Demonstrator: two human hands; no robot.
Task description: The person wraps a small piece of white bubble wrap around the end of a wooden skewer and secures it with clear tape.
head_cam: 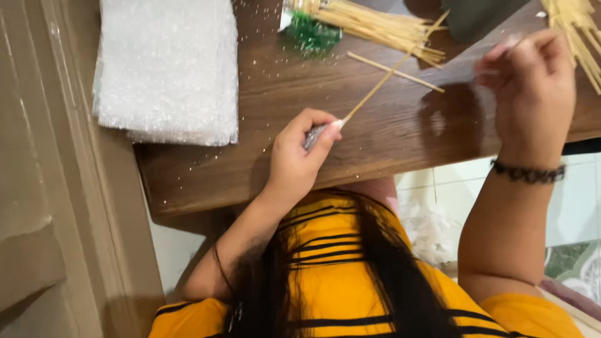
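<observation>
My left hand (299, 155) is closed on the lower end of a thin wooden stick (375, 89), where a silvery glitter wrap (314, 135) covers it. The stick slants up and to the right over the brown wooden table (238, 169). My right hand (532, 81) is raised over the table's right side. Its fingers pinch a small translucent piece of film (501, 51); what it is made of I cannot tell. A dark beaded bracelet (528, 173) sits on that wrist.
A stack of white glittery sheets (166, 69) lies at the table's left end. A bundle of wooden sticks (375, 25) and a green glittery piece (311, 32) lie at the far edge. More sticks (579, 31) are at the top right. A loose stick (394, 72) lies between them.
</observation>
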